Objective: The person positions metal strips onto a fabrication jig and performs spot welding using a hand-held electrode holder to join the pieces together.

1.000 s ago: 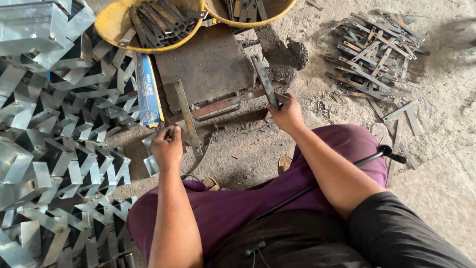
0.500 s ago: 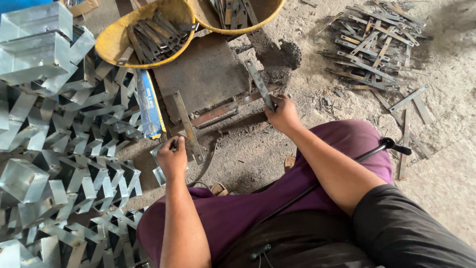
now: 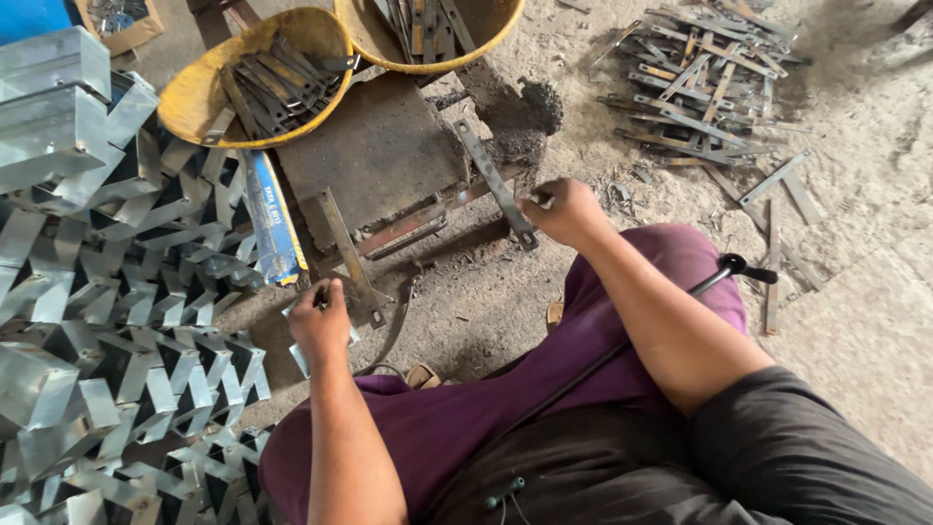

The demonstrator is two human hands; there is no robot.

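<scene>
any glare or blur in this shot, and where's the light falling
Head view: soft, even daylight with no hard shadows; the folded galvanised brackets at left catch pale glare; the left hand and right hand look reasonably sharp; the strip pile at top right looks softer.

The left hand (image 3: 319,326) is curled over a small pale metal piece (image 3: 296,355), and its grip hides most of that piece; what the fingertips pinch is too small to tell. The right hand (image 3: 564,209) closes round something at the near end of a holed metal strip (image 3: 491,180), and the fingers cover it. Far off, the second yellow basin (image 3: 428,60) is cut off by the top edge. The stack of folded metal brackets (image 3: 87,292) runs out of the left and near edges. A cardboard box (image 3: 117,24) at the far left shows only a corner, its contents blurred.
</scene>
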